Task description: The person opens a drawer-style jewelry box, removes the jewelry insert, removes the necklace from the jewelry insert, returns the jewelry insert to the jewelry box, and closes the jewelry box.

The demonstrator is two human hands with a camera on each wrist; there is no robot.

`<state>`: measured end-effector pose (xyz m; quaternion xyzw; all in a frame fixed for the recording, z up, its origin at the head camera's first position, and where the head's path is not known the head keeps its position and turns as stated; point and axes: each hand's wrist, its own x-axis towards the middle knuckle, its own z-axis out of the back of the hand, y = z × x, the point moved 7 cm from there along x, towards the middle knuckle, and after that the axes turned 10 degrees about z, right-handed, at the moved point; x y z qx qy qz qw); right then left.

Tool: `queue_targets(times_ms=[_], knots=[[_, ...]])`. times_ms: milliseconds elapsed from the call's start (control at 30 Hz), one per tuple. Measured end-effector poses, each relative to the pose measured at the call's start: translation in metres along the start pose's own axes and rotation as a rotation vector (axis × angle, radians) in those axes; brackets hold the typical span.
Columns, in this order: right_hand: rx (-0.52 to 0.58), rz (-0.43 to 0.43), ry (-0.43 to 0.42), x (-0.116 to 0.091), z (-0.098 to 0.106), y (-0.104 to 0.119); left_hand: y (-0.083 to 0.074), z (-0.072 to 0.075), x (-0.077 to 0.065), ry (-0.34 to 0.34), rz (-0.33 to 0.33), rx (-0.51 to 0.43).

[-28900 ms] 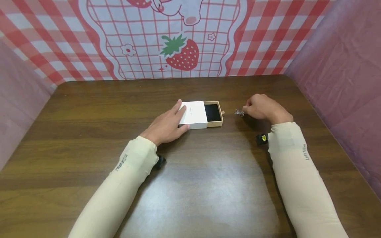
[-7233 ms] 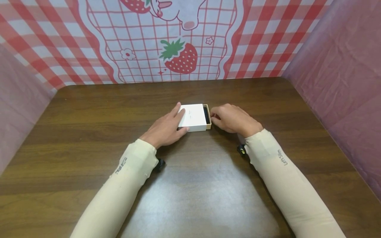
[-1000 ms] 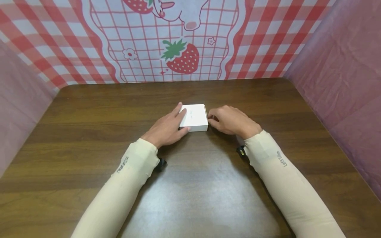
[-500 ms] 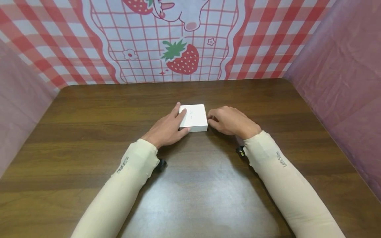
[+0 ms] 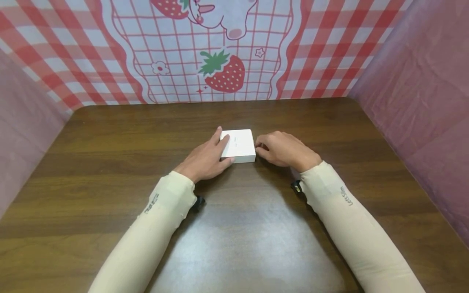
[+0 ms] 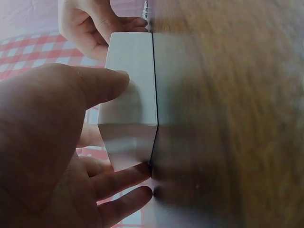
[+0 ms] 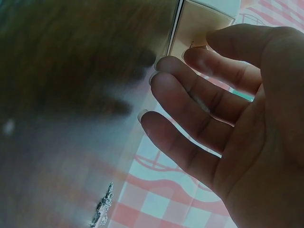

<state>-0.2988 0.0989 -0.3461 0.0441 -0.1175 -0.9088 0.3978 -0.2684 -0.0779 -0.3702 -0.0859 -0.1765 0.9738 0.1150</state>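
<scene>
A small white sliding drawer box (image 5: 239,143) lies on the table, its sleeve covering the drawer in the head view. My left hand (image 5: 205,158) grips the box's left end, thumb (image 6: 107,85) along the near side and other fingers round the end and far side. At the opposite end, my right hand (image 5: 283,148) has thumb and forefinger together at the small pull tab (image 7: 191,45) on the cream drawer front (image 7: 199,23); its other fingers are loosely bent. A sparkly silver piece (image 7: 102,206) lies beyond the right hand, which hides it in the head view.
The brown wooden table (image 5: 234,228) extends around both arms. A red-and-white checked cloth with strawberries (image 5: 225,73) hangs along its back edge, and a pink cloth (image 5: 406,81) hangs at the right.
The drawer, well out 28.9 s ago and partly out 7.2 s ago, has slid left into its sleeve. My right hand has let go of the silver piece. Little moves in the last second.
</scene>
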Motion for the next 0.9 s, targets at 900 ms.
queue_targets(times_ms=[900], knots=[[0.047,-0.016,0.003,-0.003,-0.008,-0.004,0.012,0.006,0.000,-0.074,0.074,-0.142]])
